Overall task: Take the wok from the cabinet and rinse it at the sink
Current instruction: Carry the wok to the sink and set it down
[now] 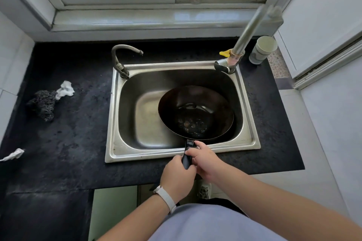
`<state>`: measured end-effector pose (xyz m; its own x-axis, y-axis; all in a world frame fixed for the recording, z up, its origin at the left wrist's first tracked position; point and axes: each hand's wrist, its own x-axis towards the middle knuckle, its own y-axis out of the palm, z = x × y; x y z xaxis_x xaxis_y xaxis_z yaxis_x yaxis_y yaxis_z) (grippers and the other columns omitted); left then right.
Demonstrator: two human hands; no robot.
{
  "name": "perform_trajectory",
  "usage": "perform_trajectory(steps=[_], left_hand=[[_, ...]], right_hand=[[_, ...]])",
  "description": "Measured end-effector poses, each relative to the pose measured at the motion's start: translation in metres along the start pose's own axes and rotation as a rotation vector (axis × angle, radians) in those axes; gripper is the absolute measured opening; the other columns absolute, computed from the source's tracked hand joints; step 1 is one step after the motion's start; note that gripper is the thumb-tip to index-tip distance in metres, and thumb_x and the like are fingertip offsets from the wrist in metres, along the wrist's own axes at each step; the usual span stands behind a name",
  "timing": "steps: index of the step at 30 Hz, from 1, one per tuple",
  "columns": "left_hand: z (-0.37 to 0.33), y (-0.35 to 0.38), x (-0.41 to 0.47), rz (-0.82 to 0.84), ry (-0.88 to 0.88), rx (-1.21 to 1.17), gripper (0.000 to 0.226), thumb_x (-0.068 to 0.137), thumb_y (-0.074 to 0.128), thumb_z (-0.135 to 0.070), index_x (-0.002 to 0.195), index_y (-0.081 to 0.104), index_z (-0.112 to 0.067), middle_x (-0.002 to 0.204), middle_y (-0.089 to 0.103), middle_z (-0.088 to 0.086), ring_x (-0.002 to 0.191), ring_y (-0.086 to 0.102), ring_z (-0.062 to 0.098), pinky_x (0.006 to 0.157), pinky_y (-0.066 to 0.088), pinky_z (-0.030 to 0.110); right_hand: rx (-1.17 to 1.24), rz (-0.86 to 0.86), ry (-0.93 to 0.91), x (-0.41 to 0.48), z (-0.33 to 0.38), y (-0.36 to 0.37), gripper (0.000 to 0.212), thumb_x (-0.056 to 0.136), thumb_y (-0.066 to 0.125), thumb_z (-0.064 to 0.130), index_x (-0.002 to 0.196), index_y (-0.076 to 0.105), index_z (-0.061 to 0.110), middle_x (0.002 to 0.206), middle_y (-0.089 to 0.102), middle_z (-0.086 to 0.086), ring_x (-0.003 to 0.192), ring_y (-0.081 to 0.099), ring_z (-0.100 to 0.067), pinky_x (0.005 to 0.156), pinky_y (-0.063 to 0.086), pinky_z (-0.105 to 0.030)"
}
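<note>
1. No text, label, brand or number can be read anywhere in this view.
2. The sink [247,139] bears a small stamped mark on its front right rim, too small and blurred to make out.
3. The cup [262,50] at the counter's back right corner carries a grey printed pattern; no letters can be told on it.

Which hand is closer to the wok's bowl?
Right. The right hand grips the handle higher up, near the wok; the left hand grips the handle's end.
</note>
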<state>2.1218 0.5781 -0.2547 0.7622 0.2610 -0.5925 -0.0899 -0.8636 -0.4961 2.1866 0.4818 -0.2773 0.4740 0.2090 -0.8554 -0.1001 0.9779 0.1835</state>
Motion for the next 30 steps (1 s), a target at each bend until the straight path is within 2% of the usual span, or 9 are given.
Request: perform_trajectory(steps=[5,8,10,11,15,17,21,26,30], left_hand=[[-0.001,0.002,-0.002,0.089,0.010,-0.084,0.019,0.079,0.061,-0.032,0.090,0.057,-0.017,0.081,0.064,0.002,0.071,0.059,0.022,0.060,0.045,0.035],[0.002,0.003,-0.002,0.178,0.079,-0.099,0.026,0.076,0.059,-0.040,0.093,0.059,-0.020,0.083,0.067,0.002,0.076,0.062,0.022,0.069,0.052,0.045],[0.003,0.002,0.000,0.238,0.146,-0.065,0.029,0.075,0.058,-0.049,0.090,0.060,-0.025,0.080,0.067,-0.001,0.073,0.061,0.018,0.071,0.052,0.045],[0.004,0.001,0.001,0.269,0.182,-0.041,0.031,0.073,0.056,-0.054,0.088,0.059,-0.027,0.076,0.065,-0.004,0.070,0.059,0.015,0.070,0.052,0.044],[0.003,-0.001,0.009,0.417,0.310,0.028,0.029,0.076,0.061,-0.059,0.092,0.059,-0.034,0.067,0.059,-0.016,0.061,0.055,0.006,0.063,0.051,0.036],[0.001,0.000,0.012,0.490,0.366,0.065,0.030,0.077,0.063,-0.057,0.099,0.061,-0.037,0.069,0.059,-0.022,0.062,0.053,0.000,0.067,0.051,0.032],[-0.008,0.009,0.017,0.610,0.459,0.101,0.043,0.079,0.064,-0.053,0.119,0.058,-0.037,0.091,0.068,-0.017,0.073,0.058,-0.001,0.080,0.056,0.036],[-0.019,0.017,0.016,0.726,0.590,0.218,0.061,0.089,0.061,-0.047,0.145,0.038,-0.040,0.076,0.057,-0.015,0.070,0.053,0.002,0.070,0.048,0.027],[-0.021,0.020,0.027,0.617,0.530,0.198,0.058,0.090,0.059,-0.045,0.144,0.043,-0.034,0.077,0.060,-0.013,0.071,0.056,0.002,0.075,0.052,0.030]], right_hand=[[0.015,-0.023,0.008,-0.003,0.000,-0.005,0.063,0.094,0.058,0.005,0.149,0.033,0.022,0.106,0.057,-0.001,0.100,0.063,-0.023,0.071,0.056,-0.033],[-0.017,-0.064,0.024,-0.006,-0.003,-0.012,0.054,0.091,0.063,0.011,0.140,0.041,0.017,0.115,0.062,-0.010,0.096,0.067,-0.025,0.064,0.057,-0.034],[-0.031,-0.087,0.026,-0.008,-0.004,-0.017,0.049,0.088,0.065,0.011,0.133,0.048,0.014,0.116,0.064,-0.016,0.092,0.069,-0.028,0.069,0.060,-0.037],[-0.031,-0.095,0.017,-0.010,-0.002,-0.020,0.042,0.088,0.065,0.009,0.128,0.051,0.011,0.111,0.066,-0.016,0.087,0.069,-0.027,0.071,0.060,-0.038],[-0.081,-0.074,0.032,-0.022,0.010,-0.032,0.005,0.093,0.057,0.002,0.097,0.059,0.000,0.078,0.061,-0.015,0.063,0.064,-0.023,0.053,0.055,-0.029],[-0.087,-0.099,0.085,-0.026,0.015,-0.038,0.005,0.094,0.057,0.005,0.092,0.059,0.001,0.075,0.062,-0.016,0.062,0.065,-0.026,0.057,0.056,-0.034],[-0.087,-0.069,0.281,-0.031,0.026,-0.058,0.014,0.095,0.059,0.013,0.100,0.059,0.001,0.084,0.070,-0.020,0.082,0.073,-0.035,0.075,0.061,-0.043],[-0.444,-0.078,0.292,-0.036,0.053,-0.094,0.011,0.097,0.055,0.017,0.100,0.054,0.006,0.072,0.059,-0.008,0.054,0.057,-0.017,0.051,0.051,-0.028],[-0.923,-0.160,0.153,-0.037,0.074,-0.127,0.008,0.090,0.055,0.016,0.095,0.052,0.011,0.070,0.059,-0.010,0.051,0.056,-0.022,0.048,0.050,-0.030]])
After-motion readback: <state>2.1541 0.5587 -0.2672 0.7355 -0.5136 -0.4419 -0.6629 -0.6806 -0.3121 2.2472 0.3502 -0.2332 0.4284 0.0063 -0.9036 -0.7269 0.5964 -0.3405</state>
